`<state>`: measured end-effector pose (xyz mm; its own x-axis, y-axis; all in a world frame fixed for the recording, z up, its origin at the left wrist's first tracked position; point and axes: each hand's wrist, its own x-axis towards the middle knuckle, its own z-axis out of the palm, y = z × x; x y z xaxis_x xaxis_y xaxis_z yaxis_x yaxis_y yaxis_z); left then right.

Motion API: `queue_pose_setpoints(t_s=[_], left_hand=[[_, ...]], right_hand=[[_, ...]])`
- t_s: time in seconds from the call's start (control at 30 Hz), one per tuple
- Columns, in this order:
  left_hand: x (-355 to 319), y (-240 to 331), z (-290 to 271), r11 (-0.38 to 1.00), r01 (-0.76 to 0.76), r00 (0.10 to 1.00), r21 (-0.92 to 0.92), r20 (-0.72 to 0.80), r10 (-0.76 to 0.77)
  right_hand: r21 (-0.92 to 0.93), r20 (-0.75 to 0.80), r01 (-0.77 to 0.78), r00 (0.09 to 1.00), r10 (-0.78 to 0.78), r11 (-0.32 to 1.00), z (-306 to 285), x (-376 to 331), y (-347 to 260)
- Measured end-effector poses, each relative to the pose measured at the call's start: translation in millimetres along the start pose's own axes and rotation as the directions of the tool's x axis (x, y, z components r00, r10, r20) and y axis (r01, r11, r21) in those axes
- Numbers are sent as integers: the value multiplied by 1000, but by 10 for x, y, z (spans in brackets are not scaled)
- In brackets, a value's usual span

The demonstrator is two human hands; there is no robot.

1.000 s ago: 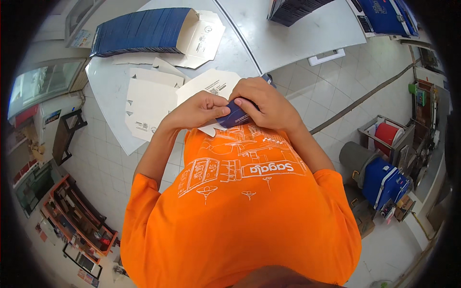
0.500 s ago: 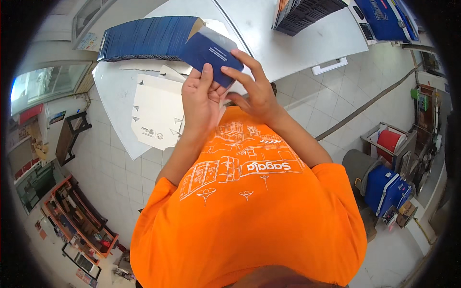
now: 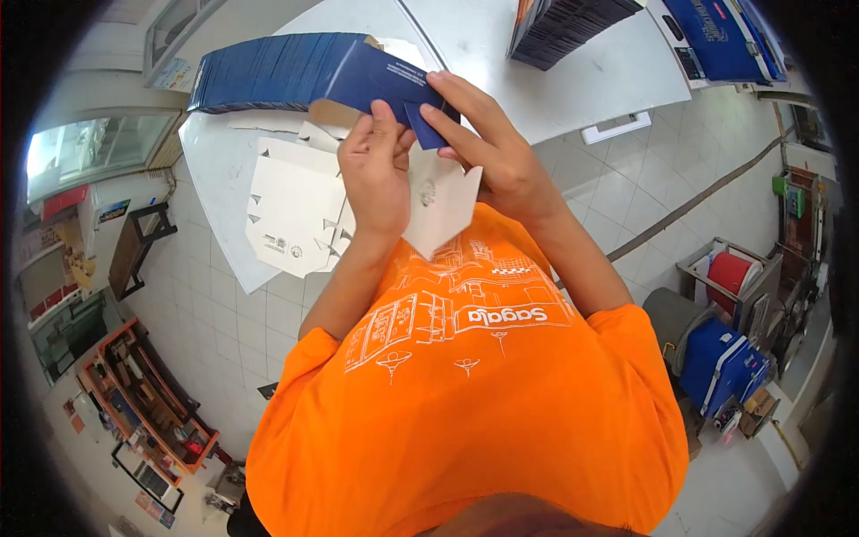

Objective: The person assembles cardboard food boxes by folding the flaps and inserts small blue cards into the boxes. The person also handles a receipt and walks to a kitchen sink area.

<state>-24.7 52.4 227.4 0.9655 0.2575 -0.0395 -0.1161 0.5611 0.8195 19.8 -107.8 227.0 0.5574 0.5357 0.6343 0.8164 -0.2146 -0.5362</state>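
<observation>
Both my hands hold a dark blue cardboard box above the table. Its left end gapes, and the cream inside shows there. My left hand is closed on its near edge, thumb on top. The fingers of my right hand grip its right end, where a small blue flap is bent toward me. A cream card panel with a pointed edge hangs below, between my hands; I cannot tell whether it belongs to the box. Beside my left forearm, flat cream card blanks with notched edges lie on the table.
A long curved row of dark blue folded cartons stands behind on the white table. Another dark stack is at the far right, near a blue case. On the right, tiled floor leads to a blue cooler-like box.
The flat blue carton has opened out into a box shape. Its right end flap is now bent, and the cream panel shows fully below. My right hand has shifted slightly right.
</observation>
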Motion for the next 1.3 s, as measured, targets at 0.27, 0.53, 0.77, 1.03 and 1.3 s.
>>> queue_pose_setpoints(t_s=[0.27, 0.53, 0.77, 1.03, 1.3], left_hand=[[-189, -284, 698, 951, -226, 974, 211, 22, 227], [623, 458, 1617, -212, -923, 315, 321, 947, 66], [850, 371, 2694, -670, -740, 56, 62, 998, 32], [1444, -875, 2140, -413, -643, 633, 645, 751, 187], [1634, -1328, 1894, -583, -484, 603, 653, 731, 318]], right_hand=[[-1, -344, 26, 939, -24, 1000, -397, -42, 141], [-443, -563, 236, 678, -473, 865, -1728, 192, 242], [-860, 135, 86, 989, 61, 503, -2852, 547, 479], [-353, 172, 152, 980, -96, 923, -2958, 785, 1278], [-401, 361, 173, 932, -18, 900, -2213, 1208, 2096]])
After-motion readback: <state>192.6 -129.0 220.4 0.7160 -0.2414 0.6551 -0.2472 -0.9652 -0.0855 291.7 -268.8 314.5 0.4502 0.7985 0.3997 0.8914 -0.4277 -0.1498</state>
